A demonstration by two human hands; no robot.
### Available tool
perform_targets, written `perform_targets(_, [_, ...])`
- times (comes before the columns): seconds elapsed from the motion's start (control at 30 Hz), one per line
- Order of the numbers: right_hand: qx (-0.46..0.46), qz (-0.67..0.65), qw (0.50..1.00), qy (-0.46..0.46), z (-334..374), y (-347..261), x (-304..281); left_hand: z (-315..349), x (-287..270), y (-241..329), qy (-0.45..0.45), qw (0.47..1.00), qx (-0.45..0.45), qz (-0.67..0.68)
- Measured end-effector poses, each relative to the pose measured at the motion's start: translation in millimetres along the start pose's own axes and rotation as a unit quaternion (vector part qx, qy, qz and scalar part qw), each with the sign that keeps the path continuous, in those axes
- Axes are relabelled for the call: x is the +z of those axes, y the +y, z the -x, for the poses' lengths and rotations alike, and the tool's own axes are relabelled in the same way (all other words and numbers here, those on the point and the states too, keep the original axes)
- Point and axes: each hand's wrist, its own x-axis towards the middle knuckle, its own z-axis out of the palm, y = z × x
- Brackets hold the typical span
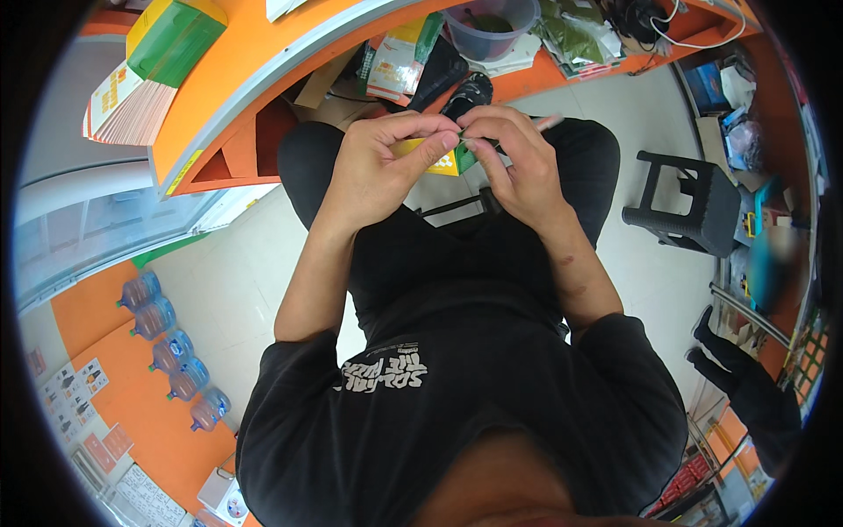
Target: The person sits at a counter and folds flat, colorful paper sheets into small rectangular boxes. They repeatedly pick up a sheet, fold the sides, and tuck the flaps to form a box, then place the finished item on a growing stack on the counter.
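Between my hands, over my lap, is a small yellow and green carton (446,164), partly hidden by the fingers. My left hand (386,162) is closed, its thumb and forefinger pinching at the carton's upper edge. Right beside it, my right hand (518,158) is closed too, thumb and fingertips at the green end. The fingertips of both hands nearly meet there; something thin and pale shows between them, too small to name. A slim whitish stick-like thing (549,122) juts out past the right hand's knuckles.
An orange counter (255,53) curves ahead, bearing stacked yellow-green cartons (178,39) and a fanned pile of flat ones (130,104). On a lower shelf stands a clear tub (492,26). A black stool (689,202) is at right; another person's legs (746,386) show behind it. Water bottles (171,351) line the left.
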Motion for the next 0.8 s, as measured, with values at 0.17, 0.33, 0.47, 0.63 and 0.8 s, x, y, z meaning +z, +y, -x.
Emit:
perform_targets(0.17, [0.235, -0.254, 0.937, -0.04, -3.3, -5.5, 1.7, 1.1, -7.8, -7.6, -0.022, 1.0, -0.015, 0.002])
perform_targets(0.33, [0.385, -0.438, 0.774, -0.245, -11.6, 28.6, -15.0, -13.2, -8.1, -28.4, -0.135, 0.984, -0.085, 0.085])
perform_targets(0.47, [0.345, -0.48, 0.784, -0.19, -9.8, 50.8, -16.4, -14.6, -34.1, -25.5, -0.191, 0.98, -0.037, -0.04])
perform_targets(0.63, [0.29, -0.633, 0.701, -0.152, -7.5, 86.3, -28.1, -9.0, -68.0, -68.4, -0.248, 0.956, -0.11, 0.111])
perform_targets(0.8, [0.29, -0.647, 0.684, -0.17, -5.3, 83.1, -26.8, -11.6, -61.4, -72.0, -0.259, 0.94, -0.103, 0.194])
